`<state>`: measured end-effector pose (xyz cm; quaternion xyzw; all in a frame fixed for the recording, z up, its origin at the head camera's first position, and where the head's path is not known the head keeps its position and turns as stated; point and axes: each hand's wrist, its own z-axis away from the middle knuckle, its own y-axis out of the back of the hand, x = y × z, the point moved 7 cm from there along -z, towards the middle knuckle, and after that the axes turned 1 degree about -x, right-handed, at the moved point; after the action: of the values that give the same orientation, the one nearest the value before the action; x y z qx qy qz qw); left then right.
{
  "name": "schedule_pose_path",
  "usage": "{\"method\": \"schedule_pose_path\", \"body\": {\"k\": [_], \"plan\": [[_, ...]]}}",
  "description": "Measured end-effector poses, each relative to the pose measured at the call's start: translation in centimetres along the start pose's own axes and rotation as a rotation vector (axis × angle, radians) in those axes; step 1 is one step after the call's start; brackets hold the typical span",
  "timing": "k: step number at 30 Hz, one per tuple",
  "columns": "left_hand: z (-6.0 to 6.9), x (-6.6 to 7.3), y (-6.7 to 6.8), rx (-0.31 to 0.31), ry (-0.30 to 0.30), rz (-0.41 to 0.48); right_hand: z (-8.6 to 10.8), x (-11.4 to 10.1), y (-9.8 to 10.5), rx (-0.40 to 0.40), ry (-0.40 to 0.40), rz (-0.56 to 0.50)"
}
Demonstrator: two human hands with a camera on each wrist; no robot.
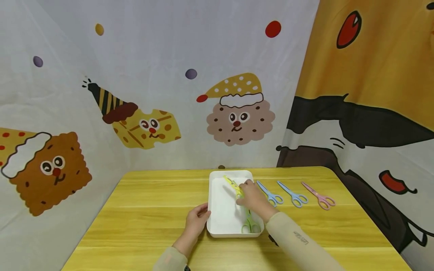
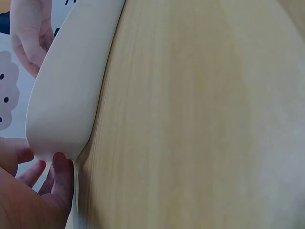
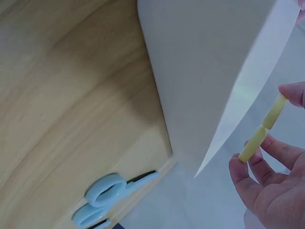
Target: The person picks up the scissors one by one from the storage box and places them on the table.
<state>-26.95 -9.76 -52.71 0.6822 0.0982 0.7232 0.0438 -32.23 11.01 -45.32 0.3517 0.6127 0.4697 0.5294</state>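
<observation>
- Head view first: you're working at a wood-grain table (image 1: 152,210), yellow with pale streaks running across it and rounded corners at the far edge.
- Behind it hangs a white cloth backdrop (image 1: 152,56) with dots and party-hat snacks: a brown biscuit (image 1: 64,188), a wedge of cheese (image 1: 166,131) and a pinkish cookie (image 1: 251,131). Over on the right it's a big orange, black and white print (image 1: 322,67).
- Your white tray (image 1: 220,203) sits near the middle of the table, long side pointing away from you.
- Your right hand (image 1: 252,195) is over the tray, grip pinched on the handles of the yellow scissors (image 1: 232,183), tips toward the far end. Can't tell whether they touch the tray floor.
- Your left hand (image 1: 196,222) has its grip on the tray's left side, fingers and thumb against the wall.
- Green scissors (image 1: 249,223) lie in the tray, handles in the near right corner, blades partly hidden under your right hand.
- Right of the tray, straight on the table: blue scissors (image 1: 269,194), another blue pair (image 1: 292,194), then pink scissors (image 1: 317,194), all spaced apart, handles toward you.
</observation>
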Motion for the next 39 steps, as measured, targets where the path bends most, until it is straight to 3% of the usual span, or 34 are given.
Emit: {"method": "schedule_pose_path", "body": {"k": [14, 39], "plan": [[0.0, -0.1, 0.1, 0.005, 0.001, 0.005, 1.3, 3.3, 2.0, 0.032, -0.028, -0.088], [0.2, 0.2, 0.1, -0.007, -0.005, -0.007, 4.0, 7.9, 3.1, 0.091, -0.038, -0.080]]}}
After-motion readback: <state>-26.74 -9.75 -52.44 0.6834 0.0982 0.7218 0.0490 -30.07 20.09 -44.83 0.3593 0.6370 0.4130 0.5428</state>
